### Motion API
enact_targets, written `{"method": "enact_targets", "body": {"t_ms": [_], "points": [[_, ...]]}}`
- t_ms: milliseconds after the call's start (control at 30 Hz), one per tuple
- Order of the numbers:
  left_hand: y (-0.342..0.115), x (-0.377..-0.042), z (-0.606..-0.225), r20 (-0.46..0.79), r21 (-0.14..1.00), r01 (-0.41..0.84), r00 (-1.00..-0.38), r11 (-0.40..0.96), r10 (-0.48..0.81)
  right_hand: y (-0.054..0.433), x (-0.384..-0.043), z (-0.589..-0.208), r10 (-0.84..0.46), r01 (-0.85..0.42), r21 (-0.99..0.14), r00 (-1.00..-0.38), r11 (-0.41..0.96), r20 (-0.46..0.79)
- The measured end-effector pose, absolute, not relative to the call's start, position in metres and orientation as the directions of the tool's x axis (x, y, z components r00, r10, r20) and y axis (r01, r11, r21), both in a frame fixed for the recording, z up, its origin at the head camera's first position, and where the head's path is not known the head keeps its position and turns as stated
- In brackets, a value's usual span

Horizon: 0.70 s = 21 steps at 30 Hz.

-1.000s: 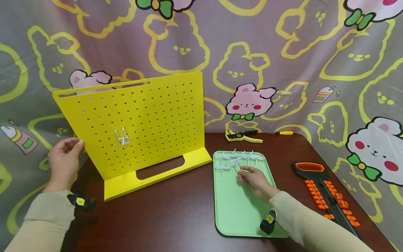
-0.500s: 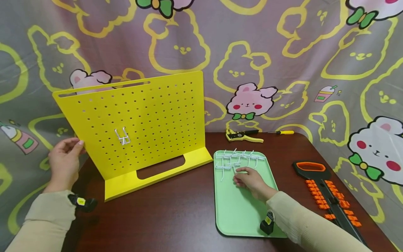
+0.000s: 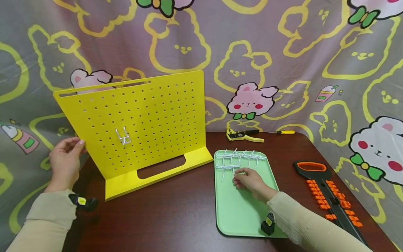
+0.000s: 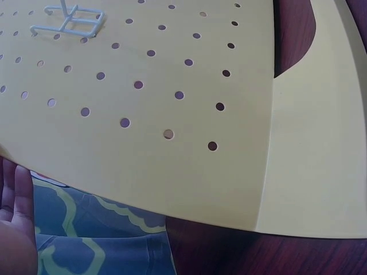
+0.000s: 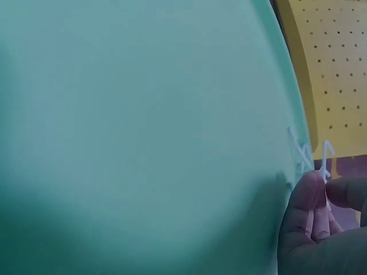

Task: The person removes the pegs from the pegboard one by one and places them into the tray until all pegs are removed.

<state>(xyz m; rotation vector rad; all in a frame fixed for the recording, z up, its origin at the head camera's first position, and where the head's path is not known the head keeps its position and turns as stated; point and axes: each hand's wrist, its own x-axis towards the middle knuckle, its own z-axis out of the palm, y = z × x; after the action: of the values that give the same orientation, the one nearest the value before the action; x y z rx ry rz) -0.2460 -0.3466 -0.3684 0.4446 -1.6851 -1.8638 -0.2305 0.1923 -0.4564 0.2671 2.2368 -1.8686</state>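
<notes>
A yellow pegboard [image 3: 148,122] stands upright on its base at the left of the table. My left hand [image 3: 64,162] holds its left edge, the thumb near the front face and the other fingers partly hidden. One white wire hook [image 3: 123,137] hangs on the board's left half; the left wrist view shows this hook [image 4: 69,24] from close by. At the right, a green tray [image 3: 237,213] carries several white hooks [image 3: 225,154] at its far end. Over the tray my right hand [image 3: 252,182] pinches one white hook [image 5: 325,156] between thumb and fingers.
Behind the tray lie yellow-and-black wire strippers [image 3: 244,136] and a yellow-handled screwdriver [image 3: 285,132]. A black rack [image 3: 330,199] with orange clips is right of the tray. A patterned curtain [image 3: 189,35] hangs behind the table [image 3: 163,217].
My right hand has shifted slightly left and towards me, with the hook near the other hooks in the tray. The left hand has stayed at the pegboard's edge.
</notes>
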Motion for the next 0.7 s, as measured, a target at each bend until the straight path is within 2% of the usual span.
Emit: {"method": "enact_targets", "body": {"t_ms": [333, 700], "points": [[-0.349, -0.246, -0.369, 0.148, 0.984, 0.179, -0.775, 0.011, -0.614, 0.164, -0.246, -0.418, -0.083, 0.168, -0.963, -0.979, 0.209, -0.188], [-0.347, -0.246, -0.368, 0.157, 0.975, 0.22, -0.773, -0.028, -0.615, 0.088, -0.272, -0.375, -0.231, 0.145, -0.974, -0.955, 0.175, -0.184]]}}
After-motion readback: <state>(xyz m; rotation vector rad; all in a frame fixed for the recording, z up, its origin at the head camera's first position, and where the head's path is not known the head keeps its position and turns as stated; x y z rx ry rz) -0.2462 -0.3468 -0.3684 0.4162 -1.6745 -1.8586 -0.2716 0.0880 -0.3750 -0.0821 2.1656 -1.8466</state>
